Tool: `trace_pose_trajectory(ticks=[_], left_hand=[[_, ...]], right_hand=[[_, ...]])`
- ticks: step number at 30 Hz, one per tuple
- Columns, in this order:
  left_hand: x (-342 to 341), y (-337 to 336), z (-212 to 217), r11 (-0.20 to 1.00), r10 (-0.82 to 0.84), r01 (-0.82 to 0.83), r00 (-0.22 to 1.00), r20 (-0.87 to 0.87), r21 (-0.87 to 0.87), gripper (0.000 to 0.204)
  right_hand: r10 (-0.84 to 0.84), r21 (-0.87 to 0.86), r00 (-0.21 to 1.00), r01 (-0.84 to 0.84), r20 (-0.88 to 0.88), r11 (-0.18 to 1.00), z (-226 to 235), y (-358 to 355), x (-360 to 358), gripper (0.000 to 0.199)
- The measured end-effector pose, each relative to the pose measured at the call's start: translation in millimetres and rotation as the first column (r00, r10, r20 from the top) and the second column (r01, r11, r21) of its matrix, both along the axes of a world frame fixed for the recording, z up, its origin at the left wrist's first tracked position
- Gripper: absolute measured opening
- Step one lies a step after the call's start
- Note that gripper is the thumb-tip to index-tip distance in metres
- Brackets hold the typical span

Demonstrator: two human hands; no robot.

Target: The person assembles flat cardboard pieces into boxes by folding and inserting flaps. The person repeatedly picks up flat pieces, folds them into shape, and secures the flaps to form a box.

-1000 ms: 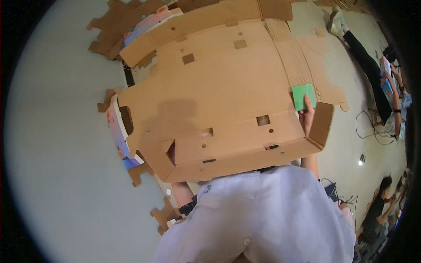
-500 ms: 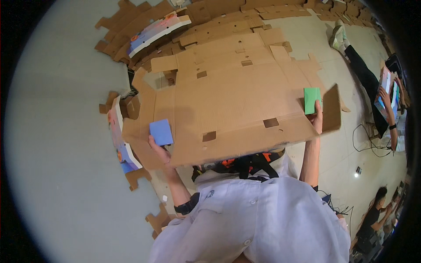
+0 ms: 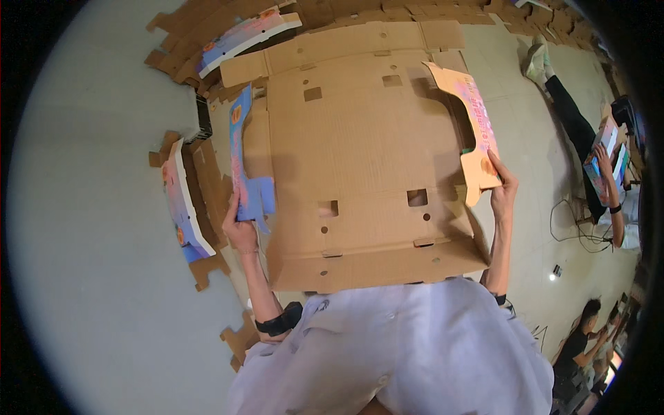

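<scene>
A large flat brown cardboard box blank [image 3: 360,145] spreads out in front of me, with several punched square and round holes. Its near panel [image 3: 380,264] is bent up along a crease close to my body. At the left edge, my left hand [image 3: 241,234] grips the near end of a blue printed side flap [image 3: 237,149], which stands up. On the opposite side, my right hand [image 3: 504,183] holds the near end of an orange and pink printed side flap [image 3: 475,114], raised too. Some fingers are hidden behind the flaps.
Partly folded printed cartons stand at left [image 3: 178,200] and far left [image 3: 249,38]. More brown cardboard [image 3: 360,12] lies along the back. At right, a person's hand [image 3: 603,162] holds a printed carton, with black cables [image 3: 581,232] on the floor nearby. Another person [image 3: 579,342] is at lower right.
Both side flaps have come up, showing their printed faces, and the near panel is now bent up. My hands have shifted from the blue and green corner tabs to the raised flaps' near ends.
</scene>
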State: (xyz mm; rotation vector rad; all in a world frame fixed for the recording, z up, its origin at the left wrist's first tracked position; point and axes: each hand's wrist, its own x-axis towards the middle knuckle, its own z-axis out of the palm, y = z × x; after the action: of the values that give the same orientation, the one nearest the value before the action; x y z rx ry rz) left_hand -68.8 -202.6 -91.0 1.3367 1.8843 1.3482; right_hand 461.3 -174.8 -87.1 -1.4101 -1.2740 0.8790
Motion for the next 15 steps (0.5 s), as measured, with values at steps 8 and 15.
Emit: trace_pose_trajectory(ticks=[8,15], left_hand=[[31.7,-11.1,21.2,0.976,-0.198,0.209,0.969,0.145,-0.060,0.052],[21.3,-12.7,5.2,0.985,-0.168,0.166,0.985,0.049,0.037,0.042]], right_hand=[[0.115,-0.103,0.992,-0.110,0.050,0.989,28.0,-19.1,-26.0,0.062],[-0.034,-0.226,0.998,0.043,0.045,0.973,25.2,-11.4,-30.3,0.040]])
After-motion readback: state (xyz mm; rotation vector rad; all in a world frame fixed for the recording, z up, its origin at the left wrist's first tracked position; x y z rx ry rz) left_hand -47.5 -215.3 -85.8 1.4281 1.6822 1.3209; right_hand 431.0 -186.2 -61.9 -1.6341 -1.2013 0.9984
